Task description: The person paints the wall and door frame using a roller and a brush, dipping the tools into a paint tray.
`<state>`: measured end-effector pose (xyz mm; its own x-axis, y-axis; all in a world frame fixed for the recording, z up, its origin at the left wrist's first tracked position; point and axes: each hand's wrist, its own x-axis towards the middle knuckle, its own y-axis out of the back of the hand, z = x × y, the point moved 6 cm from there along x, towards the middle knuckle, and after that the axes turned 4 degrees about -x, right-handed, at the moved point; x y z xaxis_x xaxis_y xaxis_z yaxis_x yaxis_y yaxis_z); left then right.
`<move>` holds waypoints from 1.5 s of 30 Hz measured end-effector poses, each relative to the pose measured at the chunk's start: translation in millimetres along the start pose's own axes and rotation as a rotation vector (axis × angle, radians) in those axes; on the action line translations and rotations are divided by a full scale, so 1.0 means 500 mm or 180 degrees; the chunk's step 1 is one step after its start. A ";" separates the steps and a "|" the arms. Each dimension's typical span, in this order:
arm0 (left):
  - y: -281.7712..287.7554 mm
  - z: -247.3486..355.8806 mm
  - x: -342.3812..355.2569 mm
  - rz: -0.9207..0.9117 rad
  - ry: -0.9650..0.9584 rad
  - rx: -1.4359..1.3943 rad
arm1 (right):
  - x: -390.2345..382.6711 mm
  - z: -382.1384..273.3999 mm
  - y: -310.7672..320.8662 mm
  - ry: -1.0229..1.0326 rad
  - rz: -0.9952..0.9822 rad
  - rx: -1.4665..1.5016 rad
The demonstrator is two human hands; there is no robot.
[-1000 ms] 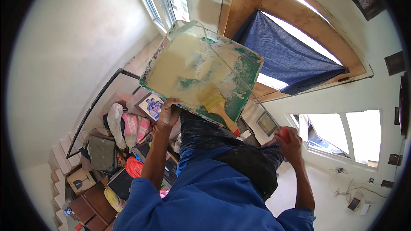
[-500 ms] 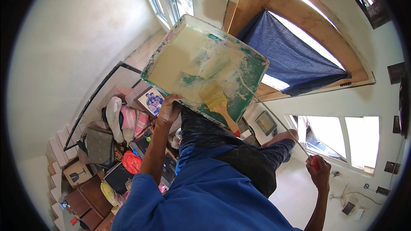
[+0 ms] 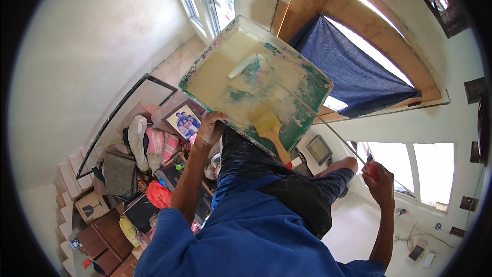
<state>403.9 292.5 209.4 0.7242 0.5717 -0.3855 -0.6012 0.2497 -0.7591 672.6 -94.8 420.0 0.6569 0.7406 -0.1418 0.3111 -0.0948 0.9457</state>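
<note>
My left hand (image 3: 209, 129) grips the near-left edge of a paint tray (image 3: 319, 91), a green tray coated with cream paint and held out in front of me. Across that tray lies a paint roller (image 3: 241, 66), its small pale head in the paint near the upper middle. A long thin rod joins it to a red handle, and my right hand (image 3: 379, 182) is closed round that handle on the right. A flat paintbrush (image 3: 273, 132) with paint-soaked yellowish bristles rests on the tray's near side, its wooden, red-tipped handle sticking out over the edge.
Below left are piled household goods, including a framed photo (image 3: 184, 121), a red plastic bag (image 3: 158, 195) and a cardboard box (image 3: 93, 207). A black handrail (image 3: 115, 110) runs beside the stairs (image 3: 74, 182). Blue cloth (image 3: 348, 66) covers part of a wood-framed opening at upper right.
The tray and brush have shifted slightly right. The roller head now shows distinctly in the paint towards the tray's far side, and my right hand has moved a little up.
</note>
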 end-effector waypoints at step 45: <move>0.011 -0.052 0.055 -0.0560 -0.0056 -0.0287 | -0.046 0.135 -0.160 -0.0441 0.0888 0.0922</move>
<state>429.4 289.5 181.0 0.8090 0.5392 -0.2340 -0.4325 0.2765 -0.8582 678.8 -149.1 327.8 0.8231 0.5656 0.0514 0.2754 -0.4766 0.8349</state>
